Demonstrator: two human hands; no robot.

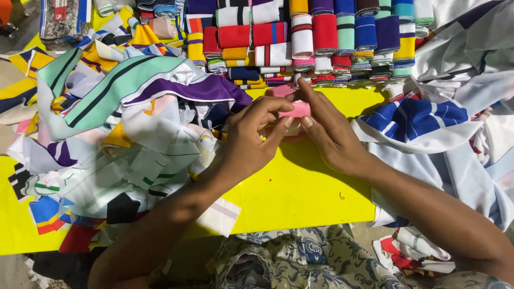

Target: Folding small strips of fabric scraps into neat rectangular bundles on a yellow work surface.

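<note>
A small pink fabric strip [297, 109] is pinched between both my hands over the yellow table [300, 187]. My left hand [251, 136] curls around its left side, thumb and fingers closed on it. From the right, my right hand [329, 128] presses its fingertips and thumb on the same piece. Most of the pink piece is hidden by my fingers.
Rows of rolled fabric bands [316, 43] in red, white, blue, green and yellow line the far edge. A loose heap of striped cloth pieces [123, 123] lies at the left. White and blue cloth [428, 123] is piled at the right.
</note>
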